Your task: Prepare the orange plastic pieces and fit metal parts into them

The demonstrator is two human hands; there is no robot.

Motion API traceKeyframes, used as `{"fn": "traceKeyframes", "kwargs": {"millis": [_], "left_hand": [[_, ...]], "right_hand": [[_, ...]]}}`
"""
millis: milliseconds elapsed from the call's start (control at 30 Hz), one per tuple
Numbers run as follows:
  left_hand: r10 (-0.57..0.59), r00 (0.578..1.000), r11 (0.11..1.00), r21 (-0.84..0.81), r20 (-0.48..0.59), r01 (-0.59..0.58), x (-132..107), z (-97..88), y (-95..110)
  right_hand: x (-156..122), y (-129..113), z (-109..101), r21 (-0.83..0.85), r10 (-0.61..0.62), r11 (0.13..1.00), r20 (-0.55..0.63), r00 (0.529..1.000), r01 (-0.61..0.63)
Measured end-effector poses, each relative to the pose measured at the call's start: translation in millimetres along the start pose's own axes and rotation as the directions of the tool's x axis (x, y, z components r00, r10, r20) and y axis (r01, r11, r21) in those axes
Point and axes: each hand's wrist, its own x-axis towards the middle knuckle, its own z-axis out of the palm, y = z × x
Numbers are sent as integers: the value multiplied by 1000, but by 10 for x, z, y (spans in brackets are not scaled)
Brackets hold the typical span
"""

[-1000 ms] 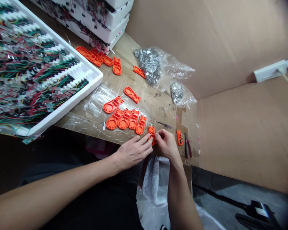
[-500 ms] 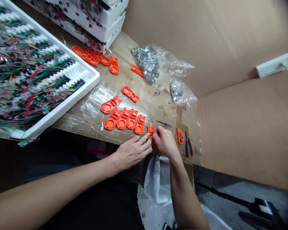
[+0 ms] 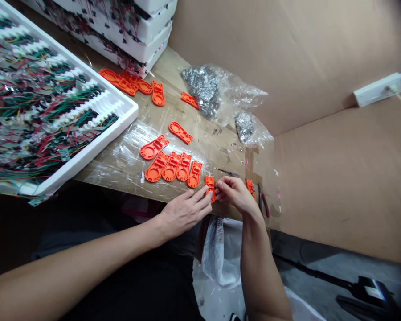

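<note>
A small orange plastic housing half (image 3: 209,182) lies at the table's front edge. The extended fingertips of my left hand (image 3: 187,213) hold it down from its left side. Just right of it is my right hand (image 3: 234,192), its fingers and thumb drawn together in a pinch; anything between them is too small to make out. To the left, several similar orange halves (image 3: 171,166) lie in a row. Behind my right hand is a thin dark-handled screwdriver (image 3: 232,174). Partly covered by that hand is another orange half (image 3: 250,187) with a dark part in it, beside pliers (image 3: 264,203).
A white foam tray (image 3: 132,110) full of wired parts stands at left, with stacked foam trays (image 3: 150,47) behind. Plastic bags of small metal pieces (image 3: 203,87) sit at the back. Cardboard walls (image 3: 321,178) bound the right side. A lined bin (image 3: 217,258) stands below the edge.
My right hand has drawn back to the right from the housing half, uncovering more of it and covering part of the other half near the pliers. My left hand stays put.
</note>
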Motion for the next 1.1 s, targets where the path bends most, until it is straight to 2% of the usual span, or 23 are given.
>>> {"fn": "traceKeyframes", "kwargs": {"millis": [200, 467, 600, 667, 867, 1100], "left_hand": [[-7, 999, 1000, -8, 31, 7, 8, -32, -6], [3, 998, 1000, 0, 57, -3, 14, -31, -8], [7, 998, 1000, 8, 64, -7, 23, -59, -11], [9, 997, 1000, 11, 72, -10, 28, -78, -13], [18, 994, 999, 41, 109, -22, 37, -104, -11], [24, 990, 997, 72, 136, -34, 41, -122, -13]], "right_hand": [[44, 29, 27, 57, -56, 997, 12, 998, 55], [62, 73, 37, 27, -104, 994, 7, 995, 104], [83, 187, 73, -67, -183, 982, -112, 977, 176], [97, 222, 79, -61, -186, 982, -130, 974, 179], [101, 180, 27, 106, -104, 989, -30, 994, 107], [109, 129, -40, 93, -118, 989, 58, 991, 112]]}}
